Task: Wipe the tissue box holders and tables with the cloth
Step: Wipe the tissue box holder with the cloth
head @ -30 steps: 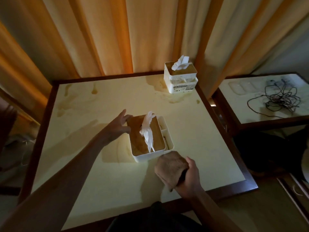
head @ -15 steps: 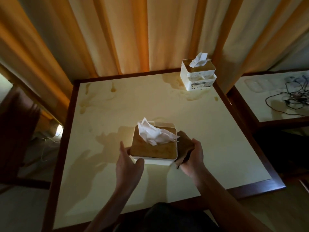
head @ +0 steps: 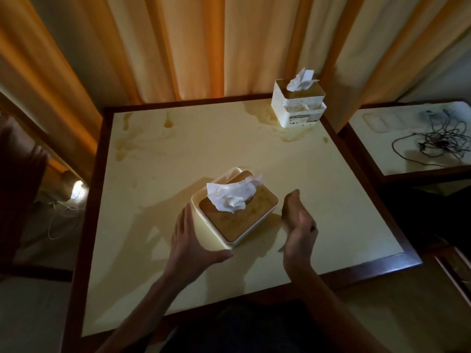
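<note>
A white tissue box holder (head: 214,231) with a wooden lid and a crumpled tissue poking out stands near the middle of the cream table (head: 158,263). My left hand (head: 192,242) lies flat against its left side, thumb along the front corner. My right hand (head: 299,229) holds a brown cloth (head: 289,206) just off the holder's right side; most of the cloth is hidden in the palm. A second white holder (head: 297,110) with a tissue stands at the back right corner, with brown stains on the tabletop around it.
More brown stains (head: 122,146) mark the table's back left. The table has a dark wooden frame (head: 90,200). Orange curtains (head: 204,47) hang behind it. A second table (head: 397,128) to the right carries tangled cables (head: 433,141).
The near holder has been turned on the table. My left hand came round from its far left side to its near left corner. My right hand took the cloth from the front to the right side.
</note>
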The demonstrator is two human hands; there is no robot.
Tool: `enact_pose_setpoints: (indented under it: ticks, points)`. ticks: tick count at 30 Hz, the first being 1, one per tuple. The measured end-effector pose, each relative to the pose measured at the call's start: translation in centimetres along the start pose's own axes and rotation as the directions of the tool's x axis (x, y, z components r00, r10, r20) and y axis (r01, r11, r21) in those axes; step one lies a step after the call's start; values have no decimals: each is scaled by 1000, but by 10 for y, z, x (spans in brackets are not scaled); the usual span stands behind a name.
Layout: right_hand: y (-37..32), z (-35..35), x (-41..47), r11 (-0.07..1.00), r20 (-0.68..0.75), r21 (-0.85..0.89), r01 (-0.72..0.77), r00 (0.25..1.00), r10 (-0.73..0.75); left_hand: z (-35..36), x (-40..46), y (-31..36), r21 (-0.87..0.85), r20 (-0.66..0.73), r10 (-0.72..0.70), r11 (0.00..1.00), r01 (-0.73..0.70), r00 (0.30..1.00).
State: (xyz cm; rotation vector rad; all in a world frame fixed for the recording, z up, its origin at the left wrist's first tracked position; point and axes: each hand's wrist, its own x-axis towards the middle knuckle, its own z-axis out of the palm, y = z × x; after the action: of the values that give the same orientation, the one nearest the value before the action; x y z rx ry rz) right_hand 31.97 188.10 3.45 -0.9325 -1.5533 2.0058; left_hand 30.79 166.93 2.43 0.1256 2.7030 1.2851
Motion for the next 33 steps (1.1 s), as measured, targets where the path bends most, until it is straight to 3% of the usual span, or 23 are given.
enact_pose_setpoints:
  ticks: [2,6,7,9,11,13,15,17,21,22,23,26,27,33]
  points:
    - [16,-5,-4,907,272,-197,373,909,-315,5,12,-1,122,26,46,991,-49,999]
    - [36,-6,-4,516,568,-516,684,724,-392,16,24,2,191,56,52,980,-62,997]
    - [43,-9,-11,405,639,-512,757,651,-409,18,25,1,188,40,64,980,-71,997]
    - [61,-17,-25,157,805,-378,912,408,-431,19,24,-2,184,11,90,979,-91,996]
    - [73,-26,-36,-13,909,-203,979,184,-373,19,23,-9,176,18,120,977,-121,993]
    - [71,-29,-35,-76,944,-121,990,92,-317,18,22,-13,179,18,131,975,-132,991]
    - [58,-29,-25,-100,952,-96,990,62,-300,20,22,-11,181,-8,150,973,-146,989]
    - [45,-28,-7,-80,931,-157,984,121,-344,22,23,-4,173,-56,152,975,-140,987]
    - [32,-30,30,89,750,-526,845,511,-419,26,23,0,152,-88,124,982,-110,988]
    - [33,-31,29,93,734,-554,828,538,-416,27,23,-1,158,-84,122,982,-108,989]
    - [38,-33,23,63,758,-526,848,501,-418,28,23,-3,156,-79,118,982,-105,990]
    - [60,-39,-10,-55,912,-250,967,216,-350,31,25,-12,159,-60,140,979,-129,988]
    - [66,-40,-19,-75,936,-186,980,154,-318,31,25,-15,165,-52,159,975,-149,986]
    - [54,-28,-24,-119,933,-185,975,136,-333,31,24,-20,153,-44,182,973,-174,982]
